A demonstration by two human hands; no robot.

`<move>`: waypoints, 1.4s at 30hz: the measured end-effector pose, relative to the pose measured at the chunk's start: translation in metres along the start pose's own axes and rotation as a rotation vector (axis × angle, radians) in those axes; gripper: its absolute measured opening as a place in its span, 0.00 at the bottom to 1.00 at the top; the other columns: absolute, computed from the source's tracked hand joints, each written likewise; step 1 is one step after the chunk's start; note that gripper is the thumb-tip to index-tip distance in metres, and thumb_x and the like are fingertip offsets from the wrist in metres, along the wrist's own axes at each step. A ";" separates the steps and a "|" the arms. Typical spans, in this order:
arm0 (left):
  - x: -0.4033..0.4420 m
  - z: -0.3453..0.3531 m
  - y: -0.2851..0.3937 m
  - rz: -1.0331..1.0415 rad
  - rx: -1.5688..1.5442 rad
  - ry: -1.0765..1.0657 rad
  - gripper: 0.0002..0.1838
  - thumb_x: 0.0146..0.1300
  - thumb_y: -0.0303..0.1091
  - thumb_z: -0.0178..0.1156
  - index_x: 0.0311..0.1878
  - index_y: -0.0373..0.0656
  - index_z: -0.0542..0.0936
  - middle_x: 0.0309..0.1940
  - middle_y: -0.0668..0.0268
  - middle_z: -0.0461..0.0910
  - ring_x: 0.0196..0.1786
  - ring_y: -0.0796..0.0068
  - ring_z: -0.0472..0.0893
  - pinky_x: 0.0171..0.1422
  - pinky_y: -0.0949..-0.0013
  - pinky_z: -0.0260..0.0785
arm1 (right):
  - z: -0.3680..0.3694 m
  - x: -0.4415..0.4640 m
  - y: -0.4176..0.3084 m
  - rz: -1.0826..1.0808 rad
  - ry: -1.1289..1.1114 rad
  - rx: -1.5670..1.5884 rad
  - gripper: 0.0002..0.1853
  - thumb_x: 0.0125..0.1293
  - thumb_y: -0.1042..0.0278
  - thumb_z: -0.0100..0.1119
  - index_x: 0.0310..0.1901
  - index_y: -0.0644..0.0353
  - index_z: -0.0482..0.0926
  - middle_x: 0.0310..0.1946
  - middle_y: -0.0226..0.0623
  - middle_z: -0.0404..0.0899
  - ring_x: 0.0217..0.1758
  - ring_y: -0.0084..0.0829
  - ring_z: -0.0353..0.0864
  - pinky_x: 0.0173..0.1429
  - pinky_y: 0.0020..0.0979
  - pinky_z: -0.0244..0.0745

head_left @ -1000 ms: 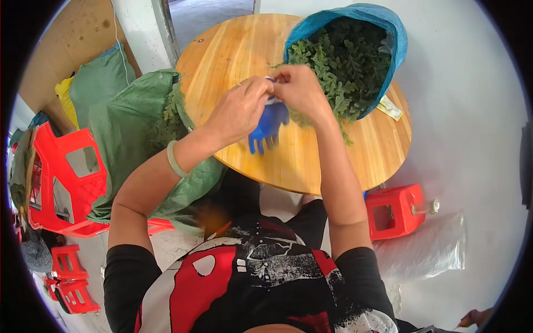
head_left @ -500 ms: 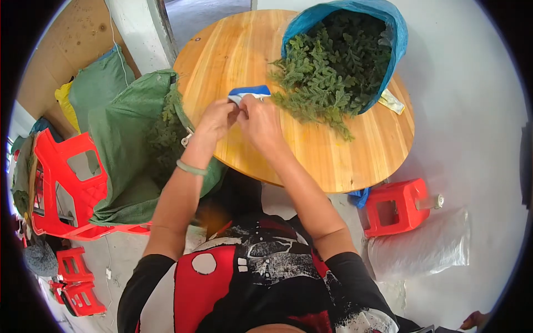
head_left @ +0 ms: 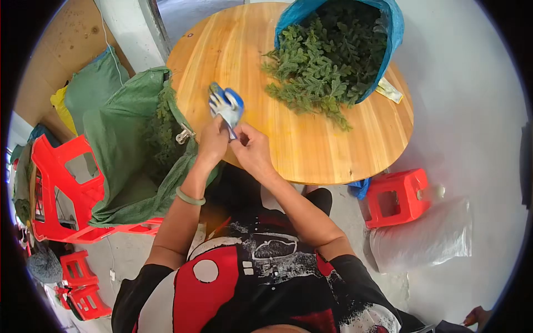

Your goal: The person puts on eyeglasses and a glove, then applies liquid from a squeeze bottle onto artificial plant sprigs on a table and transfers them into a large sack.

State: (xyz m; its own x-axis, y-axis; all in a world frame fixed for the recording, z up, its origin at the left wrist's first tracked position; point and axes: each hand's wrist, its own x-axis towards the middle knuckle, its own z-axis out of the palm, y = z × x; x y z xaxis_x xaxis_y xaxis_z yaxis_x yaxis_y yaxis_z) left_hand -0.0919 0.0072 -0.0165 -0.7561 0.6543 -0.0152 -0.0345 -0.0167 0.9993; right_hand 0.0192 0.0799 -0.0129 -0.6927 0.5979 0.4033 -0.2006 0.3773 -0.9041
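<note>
A blue and white work glove (head_left: 229,105) is held over the wooden table, its fingers pointing away from me. My left hand (head_left: 214,140), with a pale green bangle on its wrist, is closed on the cuff. Against the cuff's edge, the fingers of my right hand (head_left: 252,145) are pinched. Whether a second glove is folded in with it, I cannot tell. To the right, green artificial-looking sprigs (head_left: 319,77) spill from a blue plastic bag (head_left: 395,33) lying on its side, apart from both hands.
The round wooden table (head_left: 311,158) fills the middle. On its left, a green woven sack (head_left: 119,161) holding greenery hangs by a metal clip (head_left: 183,135), near red stools (head_left: 66,183). A red stool (head_left: 397,198) and a clear plastic bundle (head_left: 425,236) stand to the right.
Both hands have drawn the glove closer to me and slightly left. It has swung from lying sideways to pointing away, with its fingers now showing. My view has shifted slightly.
</note>
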 end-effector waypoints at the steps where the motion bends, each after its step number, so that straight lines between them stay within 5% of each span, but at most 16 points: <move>1: 0.000 -0.007 -0.009 0.068 0.210 0.056 0.12 0.68 0.28 0.57 0.52 0.35 0.80 0.42 0.62 0.83 0.40 0.72 0.83 0.45 0.76 0.75 | 0.004 -0.002 0.010 0.015 -0.001 0.065 0.05 0.55 0.82 0.55 0.30 0.61 0.78 0.20 0.28 0.70 0.23 0.23 0.65 0.31 0.24 0.63; 4: 0.000 -0.019 -0.026 0.202 0.635 0.168 0.12 0.67 0.29 0.58 0.52 0.36 0.80 0.42 0.62 0.83 0.40 0.72 0.83 0.45 0.76 0.75 | 0.013 -0.006 0.029 0.045 -0.007 0.199 0.05 0.55 0.82 0.55 0.29 0.60 0.77 0.20 0.26 0.69 0.24 0.21 0.64 0.32 0.21 0.61; 16: 0.030 -0.023 0.016 0.076 -0.850 -0.011 0.11 0.67 0.27 0.57 0.50 0.35 0.80 0.43 0.64 0.82 0.45 0.72 0.81 0.49 0.69 0.74 | 0.014 0.018 0.014 0.191 -0.290 0.385 0.07 0.52 0.84 0.53 0.28 0.59 0.76 0.26 0.24 0.70 0.26 0.19 0.64 0.34 0.19 0.60; 19: 0.041 -0.007 0.013 0.282 -0.260 0.091 0.11 0.67 0.29 0.55 0.48 0.32 0.79 0.39 0.61 0.81 0.40 0.73 0.79 0.44 0.71 0.71 | 0.012 0.027 0.007 0.258 -0.327 0.528 0.08 0.52 0.84 0.53 0.27 0.58 0.75 0.26 0.24 0.71 0.27 0.19 0.65 0.34 0.19 0.61; 23: 0.047 0.000 0.004 0.493 0.532 0.225 0.14 0.68 0.32 0.53 0.46 0.29 0.79 0.35 0.58 0.81 0.33 0.73 0.76 0.38 0.73 0.67 | 0.012 0.022 0.012 0.629 -0.185 1.100 0.09 0.55 0.82 0.56 0.25 0.53 0.72 0.20 0.22 0.66 0.25 0.17 0.64 0.31 0.19 0.62; 24: 0.049 -0.003 0.003 0.490 0.537 0.227 0.14 0.68 0.32 0.53 0.46 0.29 0.79 0.35 0.58 0.81 0.33 0.73 0.76 0.38 0.73 0.67 | 0.014 0.020 0.014 0.631 -0.188 1.104 0.09 0.55 0.82 0.56 0.25 0.53 0.72 0.20 0.22 0.66 0.25 0.17 0.64 0.31 0.19 0.62; 28: 0.071 -0.008 0.008 -0.049 0.458 0.237 0.16 0.69 0.39 0.56 0.44 0.32 0.81 0.33 0.63 0.82 0.33 0.72 0.77 0.37 0.70 0.69 | 0.022 0.024 0.021 0.485 -0.214 0.852 0.09 0.56 0.81 0.58 0.26 0.53 0.71 0.24 0.24 0.70 0.26 0.18 0.65 0.34 0.19 0.64; 29: 0.070 -0.005 0.013 -0.044 0.458 0.233 0.16 0.69 0.39 0.56 0.44 0.32 0.81 0.33 0.63 0.82 0.33 0.72 0.77 0.37 0.70 0.69 | 0.021 0.025 0.020 0.480 -0.211 0.851 0.09 0.56 0.81 0.58 0.26 0.53 0.71 0.24 0.24 0.70 0.26 0.18 0.65 0.34 0.19 0.64; 33: 0.060 0.007 0.037 -0.278 -0.244 0.082 0.20 0.69 0.44 0.58 0.49 0.34 0.80 0.39 0.60 0.82 0.40 0.66 0.78 0.45 0.66 0.72 | 0.022 0.029 0.012 0.443 -0.185 0.777 0.09 0.57 0.79 0.59 0.26 0.52 0.71 0.22 0.23 0.67 0.26 0.17 0.63 0.34 0.19 0.63; 35: 0.117 0.013 0.014 -0.352 -0.877 -0.550 0.27 0.68 0.52 0.56 0.58 0.37 0.78 0.49 0.57 0.81 0.50 0.60 0.78 0.56 0.58 0.72 | 0.026 0.030 0.007 0.418 -0.172 0.738 0.09 0.57 0.79 0.59 0.25 0.53 0.70 0.22 0.22 0.66 0.26 0.17 0.62 0.33 0.19 0.61; 38: 0.158 0.011 0.002 -0.235 -0.982 -0.754 0.30 0.68 0.59 0.52 0.54 0.39 0.82 0.51 0.62 0.84 0.58 0.66 0.77 0.61 0.67 0.69 | 0.033 0.034 -0.001 0.352 -0.140 0.622 0.10 0.56 0.78 0.58 0.23 0.54 0.69 0.20 0.21 0.62 0.24 0.18 0.59 0.31 0.19 0.57; 42: 0.158 0.006 0.012 -0.204 -0.865 -0.668 0.34 0.66 0.64 0.50 0.56 0.42 0.82 0.54 0.62 0.83 0.60 0.64 0.77 0.63 0.65 0.67 | 0.037 0.043 0.002 0.228 -0.138 0.482 0.12 0.56 0.78 0.58 0.22 0.53 0.67 0.20 0.20 0.59 0.25 0.18 0.57 0.31 0.20 0.56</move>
State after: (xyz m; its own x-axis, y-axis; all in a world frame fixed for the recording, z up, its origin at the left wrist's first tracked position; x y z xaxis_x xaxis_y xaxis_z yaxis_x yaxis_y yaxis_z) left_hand -0.2079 0.1146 -0.0064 -0.1889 0.9763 0.1054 -0.7592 -0.2133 0.6149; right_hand -0.0366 0.0801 -0.0025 -0.8336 0.5162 0.1968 -0.3069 -0.1364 -0.9419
